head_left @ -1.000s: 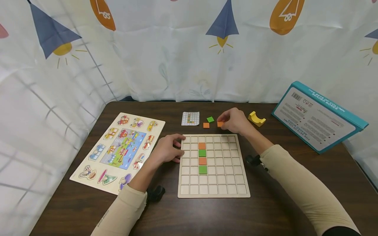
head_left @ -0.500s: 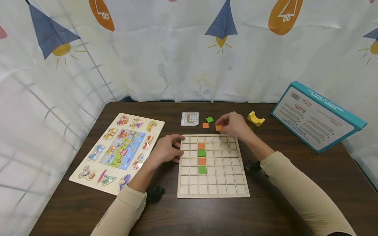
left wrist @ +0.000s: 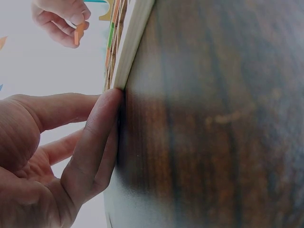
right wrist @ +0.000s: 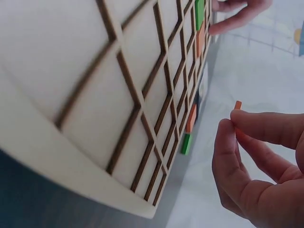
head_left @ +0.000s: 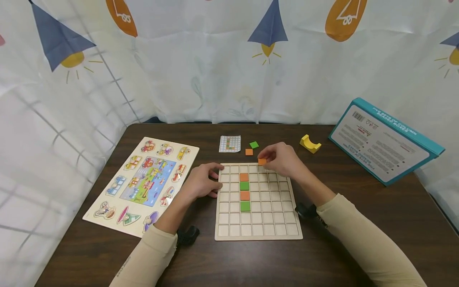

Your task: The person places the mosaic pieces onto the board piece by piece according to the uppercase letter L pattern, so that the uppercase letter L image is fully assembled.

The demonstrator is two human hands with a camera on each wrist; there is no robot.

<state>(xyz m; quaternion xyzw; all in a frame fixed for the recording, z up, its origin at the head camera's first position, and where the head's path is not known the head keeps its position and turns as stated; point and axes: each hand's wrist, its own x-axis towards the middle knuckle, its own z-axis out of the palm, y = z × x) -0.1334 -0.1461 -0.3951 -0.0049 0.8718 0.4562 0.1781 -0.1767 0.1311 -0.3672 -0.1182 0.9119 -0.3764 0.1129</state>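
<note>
My right hand (head_left: 283, 160) pinches an orange square tile (head_left: 262, 161) between thumb and fingertips, raised over the far edge of the wooden grid board (head_left: 258, 240). In the right wrist view that tile (right wrist: 238, 104) shows edge-on above the fingertips. At the board's left edge my left hand (head_left: 200, 181) rests with thumb and fingertips touching the rim; the left wrist view shows a finger (left wrist: 97, 123) against the board's side. One column of the board holds alternating tiles, with an orange tile (head_left: 244, 177) at the top and a green tile (head_left: 245, 206) at the bottom.
Behind the board lie a loose orange tile (head_left: 249, 152), a loose green tile (head_left: 254, 144) and a printed grid card (head_left: 230, 144). A picture puzzle board (head_left: 118, 217) is at left. A yellow curved block (head_left: 310, 144) and a teal box (head_left: 383, 139) are at right.
My right hand has brought the orange tile from the table behind the board toward me and slightly left, over the board's far edge. The left hand has stayed at the board's edge.
</note>
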